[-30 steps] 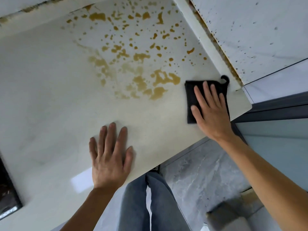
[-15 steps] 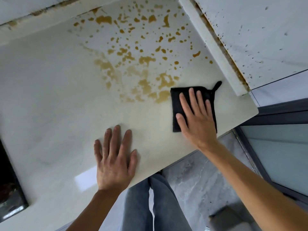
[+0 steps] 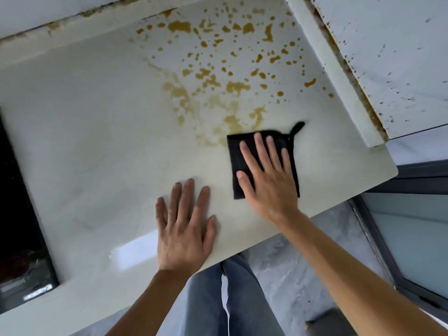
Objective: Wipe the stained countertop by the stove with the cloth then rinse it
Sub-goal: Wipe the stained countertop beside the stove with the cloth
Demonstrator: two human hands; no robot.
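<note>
A pale, glossy stone countertop (image 3: 80,132) filled most of the frame, its upper middle spattered with amber-brown stains (image 3: 232,69). A black glass stove (image 3: 17,226) cut into the left edge. At centre right, the right hand (image 3: 269,183) pressed flat, fingers spread, on a square black cloth (image 3: 240,151) just below the stains. The left hand (image 3: 184,229) lay flat, fingers splayed, at lower centre.

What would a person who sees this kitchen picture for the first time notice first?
First, the amber stains spattered over the far part of the pale countertop. Next, the black cloth at their near edge, pressed flat under the right hand. The left hand lies flat near the front edge.
</note>
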